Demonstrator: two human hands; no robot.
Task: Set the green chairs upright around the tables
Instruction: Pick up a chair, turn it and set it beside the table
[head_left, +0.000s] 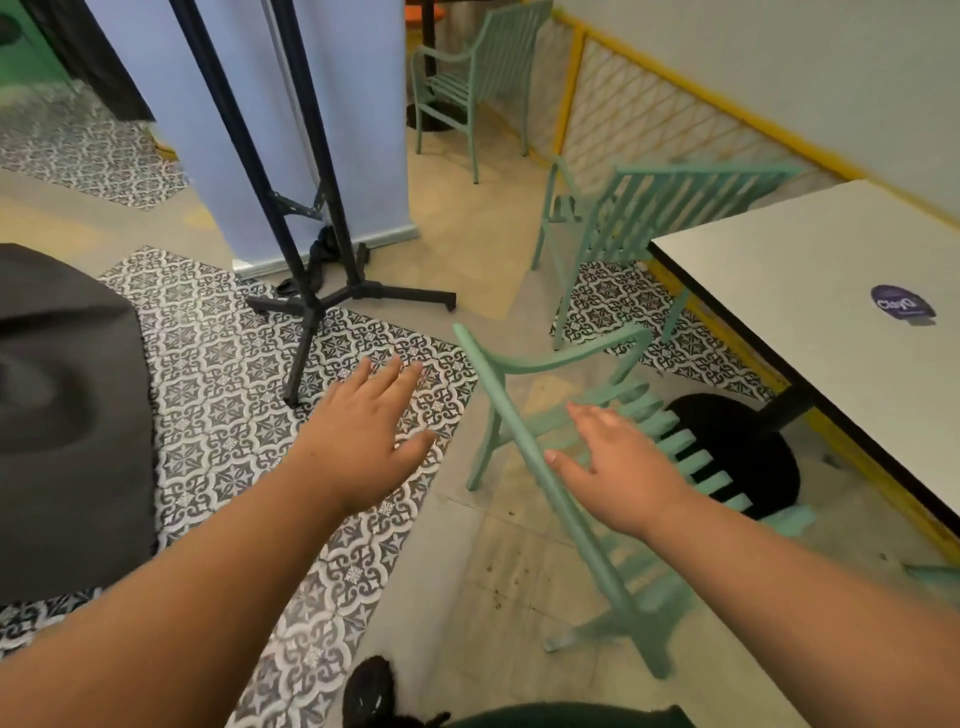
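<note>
Right hand (621, 470) is spreading its grip open, fingers over the slats of a tipped green chair (550, 467) lying beside the tabletop (810, 280), holding nothing. Left hand (363, 431) is hovering flat and empty to its left. Beyond, two chairs (623, 223) are standing upright.

The nearest green chair (566, 499), mint slatted metal, tilts beside the white table (810, 291). A second chair (649, 218) stands upright at the table's far end. A third chair (467, 78) stands upright farther back, beside another table's black post.
</note>
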